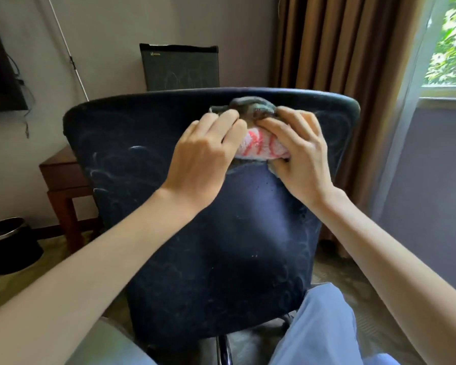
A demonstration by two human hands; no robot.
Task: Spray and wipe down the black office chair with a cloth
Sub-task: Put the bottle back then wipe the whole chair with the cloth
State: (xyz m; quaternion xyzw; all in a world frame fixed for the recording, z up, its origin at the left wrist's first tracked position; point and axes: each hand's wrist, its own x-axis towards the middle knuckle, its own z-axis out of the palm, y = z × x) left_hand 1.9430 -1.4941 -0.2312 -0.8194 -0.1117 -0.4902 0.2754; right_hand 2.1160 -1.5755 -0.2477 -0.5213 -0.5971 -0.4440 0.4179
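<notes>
While both my arms reach forward over my knees, my left hand [203,159] pinches one end of the cloth [258,146], fingers curled together on the bunched fabric. My right hand [298,159] grips the other end, fingers bent and closed around it. Between them the cloth shows a white face with red markings; its far part is dark and grimy and lies against the top edge of the chair [208,246]. That black chair has its backrest turned toward me, streaked with pale swirls. Beyond it stand a small black fridge [179,67] by the wall and a wooden side table [63,180] to the left, with a black bin [8,243] on the floor. Brown curtains [340,48] hang to the right beside a window [450,40].
</notes>
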